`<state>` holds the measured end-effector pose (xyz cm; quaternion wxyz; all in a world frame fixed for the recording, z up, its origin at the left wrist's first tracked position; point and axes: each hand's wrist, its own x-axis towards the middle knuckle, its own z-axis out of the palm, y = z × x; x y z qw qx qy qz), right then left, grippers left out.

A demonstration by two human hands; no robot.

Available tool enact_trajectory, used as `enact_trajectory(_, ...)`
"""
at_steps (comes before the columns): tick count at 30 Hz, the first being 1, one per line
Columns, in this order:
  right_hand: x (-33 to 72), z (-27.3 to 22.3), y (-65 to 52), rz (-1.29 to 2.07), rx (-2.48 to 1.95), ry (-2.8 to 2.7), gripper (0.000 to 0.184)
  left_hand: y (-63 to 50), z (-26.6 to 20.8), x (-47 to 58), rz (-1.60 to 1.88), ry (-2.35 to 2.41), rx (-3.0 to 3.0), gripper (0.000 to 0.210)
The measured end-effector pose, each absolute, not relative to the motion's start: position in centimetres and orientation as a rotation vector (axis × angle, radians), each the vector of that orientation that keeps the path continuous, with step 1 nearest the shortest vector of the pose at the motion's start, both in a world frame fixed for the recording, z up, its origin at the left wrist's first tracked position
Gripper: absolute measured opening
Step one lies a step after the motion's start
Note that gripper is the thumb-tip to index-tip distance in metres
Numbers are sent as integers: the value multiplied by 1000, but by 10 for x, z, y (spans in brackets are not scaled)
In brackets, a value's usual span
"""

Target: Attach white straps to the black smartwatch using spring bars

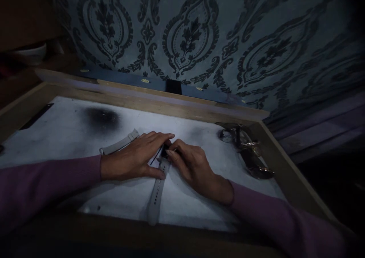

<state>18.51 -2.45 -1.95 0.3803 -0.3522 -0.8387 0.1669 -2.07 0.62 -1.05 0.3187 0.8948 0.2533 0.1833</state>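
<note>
Where my two sets of fingers come together, a dark-faced watch (164, 151) lies on the tabletop (199, 214), its pale, holed strap (156, 203) running out below them toward the near edge. I have the left fingers (158, 139) spread wide across the far end of it, the thumb resting on the strap. My right fingers (177, 160) are drawn narrow at its right side; I cannot tell whether they pinch anything. A thin dark piece (154, 157) shows between the left thumb and fingers. Just behind the left knuckles lies a second pale strap (121, 144). Well right of the right fingers, I see glasses (256, 169) near the wooden rim (273, 148). Beyond both hands rises a patterned blue-grey surface (191, 41).
</note>
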Motion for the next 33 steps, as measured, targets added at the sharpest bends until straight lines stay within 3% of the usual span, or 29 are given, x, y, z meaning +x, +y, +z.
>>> enact_trajectory(8, 185, -18, -24, 381, -884, -2198, 20, 7, -10, -20, 470, 719, 2310, 89)
enact_trajectory(17, 187, -24, -18, 929, -977, -1874, 15, 8, -10, -20, 487, 653, 2345, 87)
enact_trajectory(33, 188, -24, -16, 892, -993, -1869, 18, 8, -13, -21, 480, 671, 2371, 91)
